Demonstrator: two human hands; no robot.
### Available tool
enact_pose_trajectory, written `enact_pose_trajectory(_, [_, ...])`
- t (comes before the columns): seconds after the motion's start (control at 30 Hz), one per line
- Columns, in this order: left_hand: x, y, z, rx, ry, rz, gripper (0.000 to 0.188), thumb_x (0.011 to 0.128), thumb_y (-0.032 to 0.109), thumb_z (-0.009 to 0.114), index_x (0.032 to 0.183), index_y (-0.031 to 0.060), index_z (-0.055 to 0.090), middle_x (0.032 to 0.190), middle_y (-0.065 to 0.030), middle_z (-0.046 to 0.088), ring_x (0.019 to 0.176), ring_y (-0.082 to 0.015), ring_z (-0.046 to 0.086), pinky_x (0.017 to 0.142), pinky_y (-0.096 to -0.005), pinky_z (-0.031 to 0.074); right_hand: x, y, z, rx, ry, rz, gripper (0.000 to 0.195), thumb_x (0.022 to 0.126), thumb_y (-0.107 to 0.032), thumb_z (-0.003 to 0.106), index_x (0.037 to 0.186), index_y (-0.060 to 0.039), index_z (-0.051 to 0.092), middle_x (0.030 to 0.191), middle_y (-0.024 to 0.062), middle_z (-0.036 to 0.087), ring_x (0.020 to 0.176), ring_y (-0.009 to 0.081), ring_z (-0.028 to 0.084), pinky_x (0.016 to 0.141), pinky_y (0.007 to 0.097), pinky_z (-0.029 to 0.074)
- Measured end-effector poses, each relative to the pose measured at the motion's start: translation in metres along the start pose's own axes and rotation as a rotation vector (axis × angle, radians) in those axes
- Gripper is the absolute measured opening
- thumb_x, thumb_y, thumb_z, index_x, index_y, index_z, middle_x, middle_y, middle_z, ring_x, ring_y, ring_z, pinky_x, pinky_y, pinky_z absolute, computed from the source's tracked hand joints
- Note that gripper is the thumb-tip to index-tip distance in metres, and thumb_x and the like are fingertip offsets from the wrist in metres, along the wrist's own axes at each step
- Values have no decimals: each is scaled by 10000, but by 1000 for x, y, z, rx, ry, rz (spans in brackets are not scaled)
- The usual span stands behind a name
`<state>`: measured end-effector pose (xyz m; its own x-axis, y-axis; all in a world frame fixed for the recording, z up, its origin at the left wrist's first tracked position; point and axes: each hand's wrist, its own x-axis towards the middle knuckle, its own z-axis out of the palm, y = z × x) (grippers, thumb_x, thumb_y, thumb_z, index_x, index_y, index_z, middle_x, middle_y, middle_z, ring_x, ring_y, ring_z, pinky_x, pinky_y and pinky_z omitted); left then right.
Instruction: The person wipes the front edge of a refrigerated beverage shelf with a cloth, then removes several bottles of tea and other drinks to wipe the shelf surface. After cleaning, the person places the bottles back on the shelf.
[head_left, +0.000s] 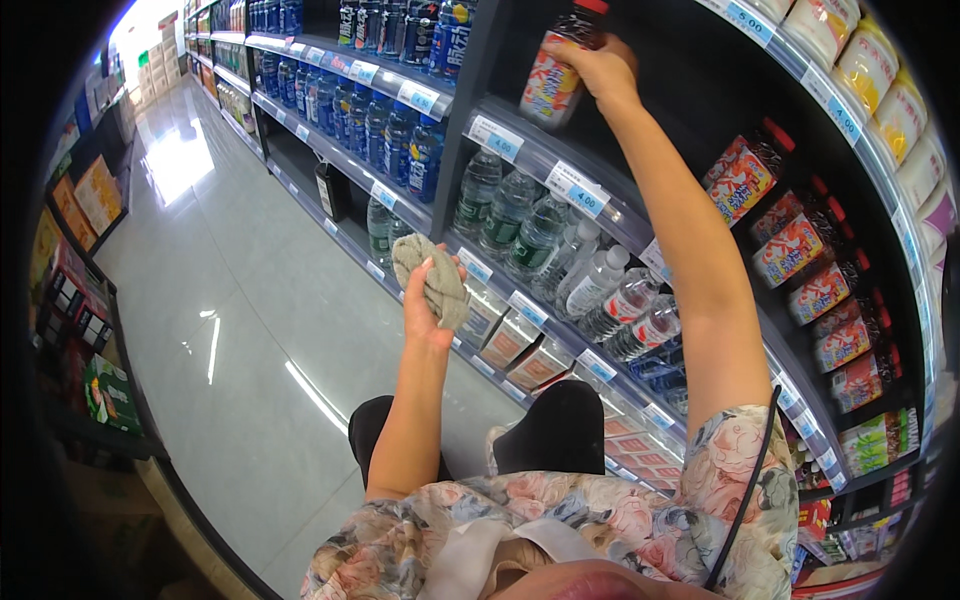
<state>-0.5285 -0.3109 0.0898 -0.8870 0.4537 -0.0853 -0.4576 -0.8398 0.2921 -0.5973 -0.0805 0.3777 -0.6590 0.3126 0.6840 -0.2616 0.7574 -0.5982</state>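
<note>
My right hand (609, 73) is wrapped around a dark drink bottle (553, 82) with a red cap and an orange-red label. The bottle stands slightly tilted at the left end of a dark shelf (675, 142), close to the upright divider. In my left hand (421, 311) is a bunched grey-beige cloth (431, 277), held in front of the lower shelves. Matching red-capped bottles (795, 244) stand in rows farther right on the same shelf.
Below are clear water bottles (531, 232) and boxed packs (514, 341). Blue-labelled bottles (390, 142) fill the bay to the left. White and yellow containers (870, 64) line the shelf above. Price tags (577, 187) run along the shelf edges. Boxes (112, 394) stand across the tiled aisle (232, 420).
</note>
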Motion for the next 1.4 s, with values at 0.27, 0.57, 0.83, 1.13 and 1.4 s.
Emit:
enact_pose_trajectory(0.27, [-8,11,0,-17,-4,12,422,878,277,584,1241,69,529,996,-98,638,838,-196,641,727,-296,530,4,-9,41,14,35,-84,566,625,-354,855,988,27,646,898,122,703,785,198,694,669,304,556])
enact_pose_trajectory(0.57, [2,2,-1,-66,-47,12,439,887,287,581,1257,59,521,1025,-106,628,846,-201,634,748,-309,528,-6,-31,28,51,-36,8,951,584,-423,859,1274,89,451,1088,258,644,1002,321,652,862,368,503])
enact_pose_trajectory(0.83, [3,14,-15,-22,-51,10,407,918,291,540,1255,63,526,1015,-83,634,856,-193,629,792,-303,521,-107,-87,-109,-699,289,-43,769,766,-257,765,1372,35,392,1273,239,551,1169,319,561,987,385,449])
enact_pose_trajectory(1.13, [6,-3,-9,-37,-15,-31,421,895,278,577,1258,69,532,1023,-81,632,889,-199,626,810,-303,514,-104,82,-277,-408,260,403,772,633,-390,863,1181,57,554,1139,192,631,1012,257,633,859,341,504])
enact_pose_trajectory(1.4, [3,-1,-12,55,-12,-18,431,875,298,589,1243,78,542,1023,-93,631,860,-194,631,763,-306,506,-109,33,-196,-111,-17,327,486,721,-285,820,1090,-38,622,982,51,677,856,131,645,727,255,507])
